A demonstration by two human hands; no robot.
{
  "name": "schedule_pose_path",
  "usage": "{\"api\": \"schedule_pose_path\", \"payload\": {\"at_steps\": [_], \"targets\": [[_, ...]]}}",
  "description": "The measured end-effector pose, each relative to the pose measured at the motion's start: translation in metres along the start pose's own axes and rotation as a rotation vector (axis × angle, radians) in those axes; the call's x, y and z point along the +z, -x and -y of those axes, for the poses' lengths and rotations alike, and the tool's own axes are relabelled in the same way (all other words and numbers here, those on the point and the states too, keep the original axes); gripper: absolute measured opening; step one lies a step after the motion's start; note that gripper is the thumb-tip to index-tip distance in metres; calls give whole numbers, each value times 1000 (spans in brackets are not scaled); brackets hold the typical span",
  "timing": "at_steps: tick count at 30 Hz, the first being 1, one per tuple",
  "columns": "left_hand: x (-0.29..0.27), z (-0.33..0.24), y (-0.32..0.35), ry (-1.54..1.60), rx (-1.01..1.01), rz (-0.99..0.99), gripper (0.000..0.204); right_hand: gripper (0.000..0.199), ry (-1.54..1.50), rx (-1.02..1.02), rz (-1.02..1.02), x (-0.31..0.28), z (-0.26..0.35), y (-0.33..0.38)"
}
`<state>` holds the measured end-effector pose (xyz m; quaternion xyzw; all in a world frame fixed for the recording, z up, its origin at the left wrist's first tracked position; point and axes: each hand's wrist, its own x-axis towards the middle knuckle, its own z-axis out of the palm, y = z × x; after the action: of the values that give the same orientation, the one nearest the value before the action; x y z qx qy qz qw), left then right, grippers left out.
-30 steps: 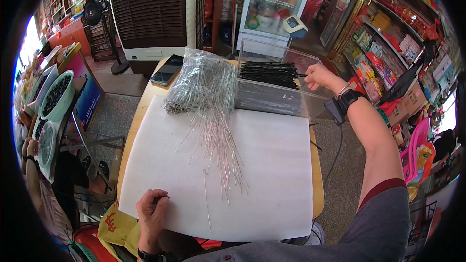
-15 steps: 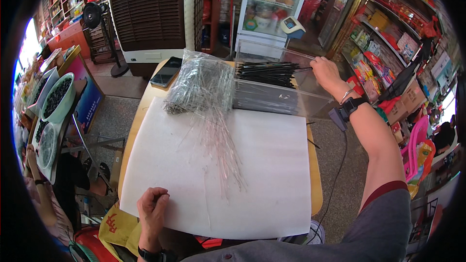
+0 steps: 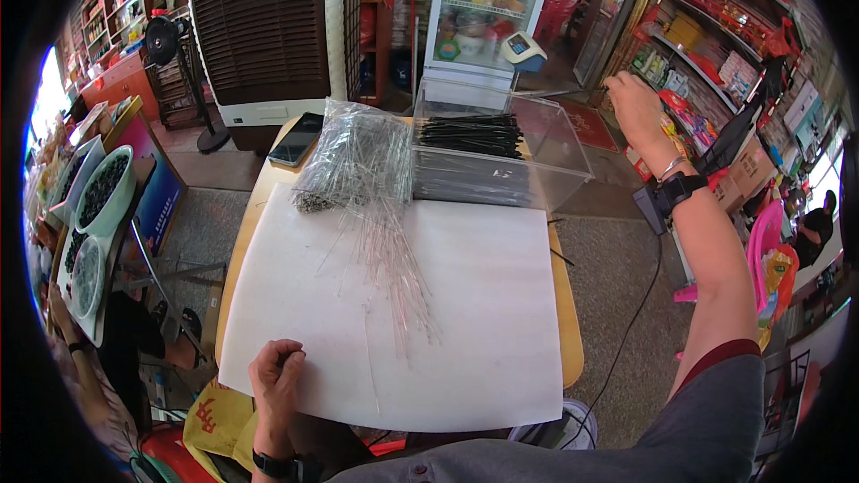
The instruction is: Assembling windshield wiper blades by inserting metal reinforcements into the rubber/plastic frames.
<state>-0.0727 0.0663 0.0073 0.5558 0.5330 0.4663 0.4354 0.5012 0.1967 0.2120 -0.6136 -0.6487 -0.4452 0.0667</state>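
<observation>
My right hand (image 3: 633,107) is raised beyond the right end of a clear plastic box, fingers pinched on a thin dark stick (image 3: 557,92) that points left. The box (image 3: 562,154) holds a bundle of thin black sticks (image 3: 470,134) in its far part and smooth grey-black pieces (image 3: 474,181) in its near part. My left hand (image 3: 276,377) rests closed at the near left of a white sheet (image 3: 483,322); whatever its curled fingers hold, if anything, is hidden. Between them, thin clear strands or wires (image 3: 394,259) spill from a crinkled clear plastic bag (image 3: 353,148).
A phone (image 3: 297,139) lies at the table's far left corner. Past the box stands a small device with a screen (image 3: 523,50). A cable (image 3: 626,331) hangs from my right wrist. At far left, another person's arm (image 3: 76,349) is near bowls of dark pieces (image 3: 106,190).
My right hand has lifted up and away from the box, drawing a thin dark stick out of the bundle. My left hand stays closed in place. The view has shifted slightly.
</observation>
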Motion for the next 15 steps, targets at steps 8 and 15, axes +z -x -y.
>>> {"api": "schedule_pose_path", "payload": {"at_steps": [8,15], "targets": [[-1,4,0,21,-11,-22,6,14,-378,-23,266,43,75,-2],[-1,-1,3,-2,-38,-18,6,24,-591,3,578,84,101,-3]]}}
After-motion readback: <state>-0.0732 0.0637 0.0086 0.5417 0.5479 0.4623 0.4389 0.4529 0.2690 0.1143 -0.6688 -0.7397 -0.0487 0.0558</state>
